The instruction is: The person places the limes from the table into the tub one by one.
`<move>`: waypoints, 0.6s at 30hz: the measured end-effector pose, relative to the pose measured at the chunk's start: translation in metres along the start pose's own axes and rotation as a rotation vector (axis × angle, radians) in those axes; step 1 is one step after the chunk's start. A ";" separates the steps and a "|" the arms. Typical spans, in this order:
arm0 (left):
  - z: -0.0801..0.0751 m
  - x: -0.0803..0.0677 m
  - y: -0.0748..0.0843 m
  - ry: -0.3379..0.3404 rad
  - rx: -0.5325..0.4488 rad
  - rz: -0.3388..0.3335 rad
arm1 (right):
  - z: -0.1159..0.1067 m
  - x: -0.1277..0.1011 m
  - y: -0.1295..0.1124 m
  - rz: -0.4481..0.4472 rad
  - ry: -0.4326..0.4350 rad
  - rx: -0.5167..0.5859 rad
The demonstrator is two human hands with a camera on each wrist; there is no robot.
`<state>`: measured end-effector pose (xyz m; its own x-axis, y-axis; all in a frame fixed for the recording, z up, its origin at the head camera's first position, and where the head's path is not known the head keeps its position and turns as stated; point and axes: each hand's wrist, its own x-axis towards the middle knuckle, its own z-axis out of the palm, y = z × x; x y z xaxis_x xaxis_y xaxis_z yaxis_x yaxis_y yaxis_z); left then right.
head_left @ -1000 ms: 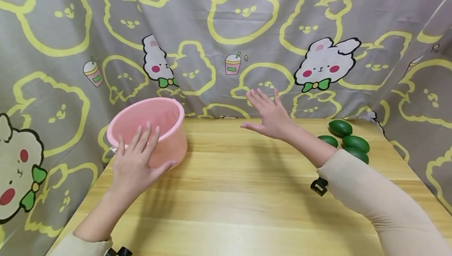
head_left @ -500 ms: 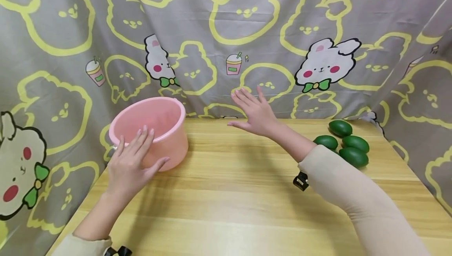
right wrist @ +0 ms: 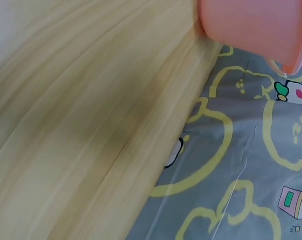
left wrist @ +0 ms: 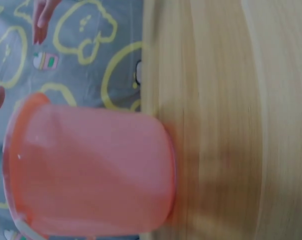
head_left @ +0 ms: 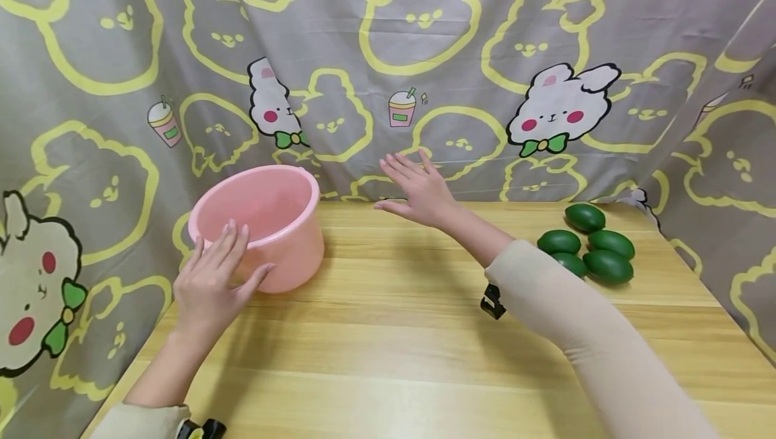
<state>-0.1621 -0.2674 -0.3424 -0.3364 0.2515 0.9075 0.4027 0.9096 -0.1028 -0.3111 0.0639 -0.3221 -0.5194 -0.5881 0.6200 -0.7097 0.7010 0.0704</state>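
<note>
— So, biggest first: what surrounds everything?

— Grey curtain (head_left: 388,42) hangs along the far side and both flanks, printed with yellow rabbit outlines, white rabbits with green bows and small pink drink cups. No readable writing or brand shows on it or anywhere else.

— And the surface?

— Pale wooden table (head_left: 400,351) with long grain lines running left to right, butting against the curtain at its far edge.

— Any containers?

— One pink plastic bucket (head_left: 267,223), standing upright at the far left of the table. The head view looks into it and nothing shows inside. A pale handle piece peeks out at its rim in the left wrist view.

— Where are the hands?

— Left hand (head_left: 212,281) is on the near side of the bucket, fingers straight and spread, fingertips at the rim; whether they actually touch it I cannot tell. It grips nothing. Right hand (head_left: 415,190) hovers above the far middle of the table, right of the bucket and apart from it, fingers straight, holding nothing.

— Anything smaller?

— Five dark green avocados (head_left: 585,247) clustered at the far right, well apart from both hands.
</note>
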 end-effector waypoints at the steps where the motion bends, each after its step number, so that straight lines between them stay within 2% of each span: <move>1: 0.001 -0.001 -0.002 0.015 0.002 0.002 | 0.001 0.003 -0.002 0.005 -0.007 0.003; 5: 0.003 -0.003 -0.010 0.053 0.000 0.004 | 0.008 0.011 -0.008 0.001 -0.007 0.000; 12: 0.004 -0.004 -0.013 0.106 -0.014 -0.012 | 0.018 0.019 -0.020 -0.059 0.073 0.019; 18: 0.007 -0.004 -0.013 0.165 -0.032 0.000 | 0.029 0.027 -0.029 -0.099 0.065 0.038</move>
<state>-0.1718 -0.2780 -0.3475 -0.1934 0.1915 0.9623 0.4304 0.8979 -0.0922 -0.3184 0.0160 -0.3306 -0.4150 -0.6256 0.6606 -0.7743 0.6241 0.1046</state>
